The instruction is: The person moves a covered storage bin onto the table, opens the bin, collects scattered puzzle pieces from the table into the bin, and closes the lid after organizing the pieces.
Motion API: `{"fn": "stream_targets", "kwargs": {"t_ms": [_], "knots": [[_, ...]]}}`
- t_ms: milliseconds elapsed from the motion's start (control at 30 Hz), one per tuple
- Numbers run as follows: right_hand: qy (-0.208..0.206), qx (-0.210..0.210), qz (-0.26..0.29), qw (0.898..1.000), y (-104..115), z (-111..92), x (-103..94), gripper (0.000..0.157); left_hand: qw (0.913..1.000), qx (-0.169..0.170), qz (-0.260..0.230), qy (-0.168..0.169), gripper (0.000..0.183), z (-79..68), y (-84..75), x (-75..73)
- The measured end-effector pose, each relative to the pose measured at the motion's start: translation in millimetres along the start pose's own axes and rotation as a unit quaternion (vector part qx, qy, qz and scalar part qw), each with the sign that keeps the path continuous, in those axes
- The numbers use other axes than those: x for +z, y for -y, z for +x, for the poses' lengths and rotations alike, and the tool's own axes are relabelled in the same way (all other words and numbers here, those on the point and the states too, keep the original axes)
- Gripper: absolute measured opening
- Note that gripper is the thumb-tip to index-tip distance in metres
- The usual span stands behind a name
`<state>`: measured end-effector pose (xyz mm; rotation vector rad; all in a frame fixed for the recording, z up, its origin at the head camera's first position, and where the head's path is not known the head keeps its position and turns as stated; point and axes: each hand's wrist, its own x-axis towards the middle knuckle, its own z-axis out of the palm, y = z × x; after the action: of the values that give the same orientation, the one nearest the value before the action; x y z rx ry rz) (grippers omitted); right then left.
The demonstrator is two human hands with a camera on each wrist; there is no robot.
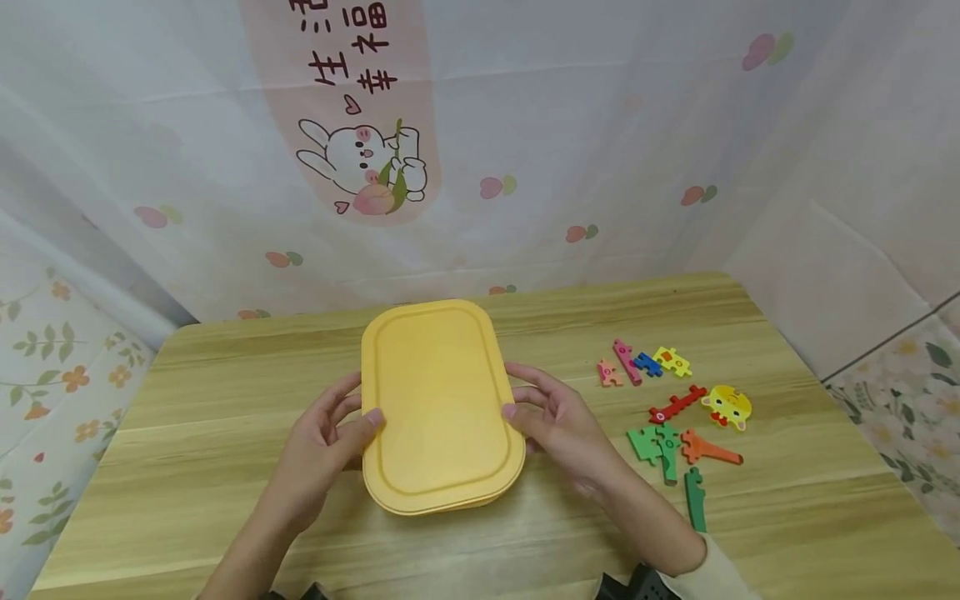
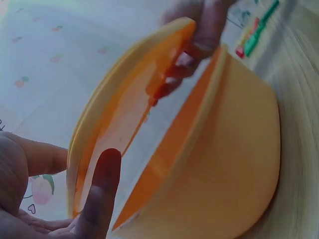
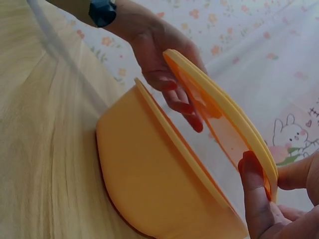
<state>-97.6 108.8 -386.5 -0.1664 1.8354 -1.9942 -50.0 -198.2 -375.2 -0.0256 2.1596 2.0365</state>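
left hand [image 1: 326, 446] and right hand [image 1: 564, 427] pinching opposite edges, yellow lid [image 1: 442, 400] between them, above tub [image 2: 229, 144]

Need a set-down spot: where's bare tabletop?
Bare: tabletop left of the left hand, to the left edge; also right of the puzzle pieces, toward the right edge. Crowded: the middle, where the left hand and right hand hold the lid above the box; and among the puzzle pieces.

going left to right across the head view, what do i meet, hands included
Left hand → yellow lid → right hand → salmon puzzle piece → magenta piece → blue piece → yellow piece → yellow animal-face piece. Other pieces overlap these left to right, so they're left out.
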Motion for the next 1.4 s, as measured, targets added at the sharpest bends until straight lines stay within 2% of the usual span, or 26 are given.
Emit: {"fn": "stream_targets", "kwargs": {"t_ms": [67,200,533,733,867,1033,1200,1400], "knots": [[0.005,-0.003,0.003,1.0,-0.4,0.2,2.1,0.063,0.9993,-0.003,-0.032,0.017,0.072,0.1,0.0,-1.2],[0.006,-0.008,0.002,1.0,-1.0,-0.3,5.9,0.064,0.9974,-0.005,-0.064,0.031,0.077,-0.3,-0.1,-3.5],[0.008,-0.004,0.01,1.0,-1.7,-1.2,7.2,0.064,0.9956,-0.026,-0.084,0.033,0.082,1.2,2.2,-8.0],[0.001,-0.002,-0.016,1.0,-0.3,-1.4,4.9,0.053,0.9935,-0.025,-0.098,0.051,0.084,1.2,3.0,-15.2],[-0.005,0.004,-0.029,1.0,1.2,-1.6,3.5,0.047,0.9928,-0.018,-0.103,0.058,0.084,1.4,3.2,-23.4],[-0.007,0.014,-0.033,0.999,1.6,-0.4,3.6,0.054,0.9928,-0.007,-0.102,0.063,0.082,-1.2,5.1,-35.6],[-0.015,0.009,-0.036,0.999,0.9,1.0,1.3,0.059,0.9948,-0.006,-0.09,0.048,0.072,-9.1,9.5,-48.8],[-0.028,0.01,-0.055,0.998,1.8,2.7,-1.2,0.056,0.9942,-0.002,-0.1,0.041,0.059,-22.1,21.3,-73.6]]}}
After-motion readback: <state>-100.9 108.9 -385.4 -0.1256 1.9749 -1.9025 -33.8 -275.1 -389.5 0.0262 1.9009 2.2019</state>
